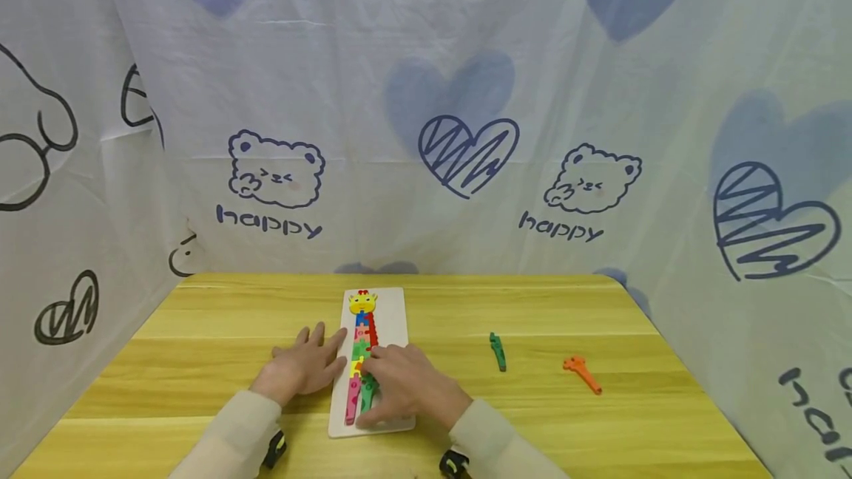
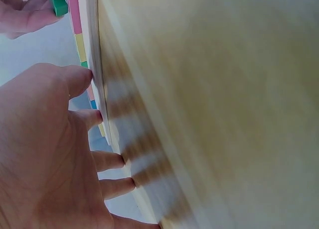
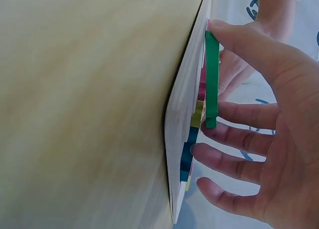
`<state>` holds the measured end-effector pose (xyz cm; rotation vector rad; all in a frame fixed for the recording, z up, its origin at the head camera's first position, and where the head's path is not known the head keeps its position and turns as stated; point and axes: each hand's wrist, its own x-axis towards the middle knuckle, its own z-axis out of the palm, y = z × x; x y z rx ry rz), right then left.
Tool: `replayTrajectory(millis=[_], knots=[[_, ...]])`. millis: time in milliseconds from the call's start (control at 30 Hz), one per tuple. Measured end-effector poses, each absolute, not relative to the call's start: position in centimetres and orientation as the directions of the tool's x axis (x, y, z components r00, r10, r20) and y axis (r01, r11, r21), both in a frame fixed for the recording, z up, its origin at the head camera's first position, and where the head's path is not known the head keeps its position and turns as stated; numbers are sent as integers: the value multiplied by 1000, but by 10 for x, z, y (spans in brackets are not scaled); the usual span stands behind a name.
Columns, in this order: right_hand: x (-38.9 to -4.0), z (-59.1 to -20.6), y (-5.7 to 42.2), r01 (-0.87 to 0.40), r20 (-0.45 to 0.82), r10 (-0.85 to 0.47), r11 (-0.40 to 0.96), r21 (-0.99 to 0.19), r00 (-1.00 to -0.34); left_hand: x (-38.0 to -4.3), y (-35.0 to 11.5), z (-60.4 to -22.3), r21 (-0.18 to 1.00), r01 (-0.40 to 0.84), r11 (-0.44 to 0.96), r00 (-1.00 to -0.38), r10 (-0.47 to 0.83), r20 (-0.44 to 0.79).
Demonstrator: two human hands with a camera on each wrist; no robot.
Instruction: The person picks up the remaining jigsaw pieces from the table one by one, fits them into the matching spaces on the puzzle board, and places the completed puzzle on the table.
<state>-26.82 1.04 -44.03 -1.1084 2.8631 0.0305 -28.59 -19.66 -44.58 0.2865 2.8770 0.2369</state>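
A white giraffe puzzle board (image 1: 393, 316) lies on the table, its yellow head piece (image 1: 362, 304) at the far end and coloured neck and body pieces below. My right hand (image 1: 402, 384) pinches a green puzzle piece (image 3: 212, 79) lengthwise between thumb and fingers, over the board's near part. Beside it in the head view is a pink leg piece (image 1: 352, 401). My left hand (image 1: 302, 364) is spread at the board's left side, and its fingertips (image 2: 119, 160) touch the edge. Whether the green piece is seated cannot be seen.
Right of the board, a dark green puzzle piece (image 1: 498, 352) and an orange puzzle piece (image 1: 583, 375) lie loose on the wooden table (image 1: 253, 309). A printed white cloth (image 1: 373, 228) hangs behind and at both sides.
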Motion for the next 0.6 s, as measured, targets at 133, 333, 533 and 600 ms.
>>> replayTrajectory(millis=[133,333,533,600], knots=[[-268,-440,9,-670,-80,-668,743,-7,-740,-286,-196,-445,184,176,967,-950,216,-224],[-269,-440,8,-666,-89,-663,746,-5,-743,-286,-197,-447,191,182,965,-949,223,-224],[-269,-441,7,-663,-82,-661,749,-8,-746,-286,-197,-446,185,179,966,-950,219,-225],[-270,-441,7,-664,-79,-662,748,-6,-745,-287,-197,-446,184,178,967,-950,218,-225]])
